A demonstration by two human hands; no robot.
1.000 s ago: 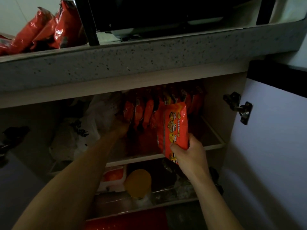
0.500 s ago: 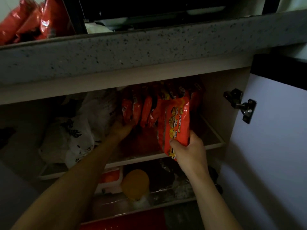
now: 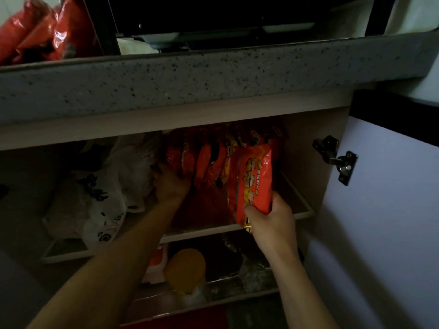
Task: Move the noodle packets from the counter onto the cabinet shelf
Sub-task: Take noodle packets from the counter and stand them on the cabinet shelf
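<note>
My right hand grips the lower end of an orange-red noodle packet and holds it upright at the front of the cabinet shelf. Behind it, a row of several red noodle packets stands on that shelf. My left hand reaches deep into the cabinet and rests against the left end of that row; its fingers are hidden in the dark. More red noodle packets lie on the speckled grey counter at the top left.
A white printed plastic bag fills the shelf's left side. The lower shelf holds an orange lid and a red-and-white box. The cabinet door stands open at right, with a metal hinge. A dark appliance sits on the counter.
The view has tilted slightly. My right hand has pushed the held packet a little further up and in toward the row. My left hand stays at the row's left end.
</note>
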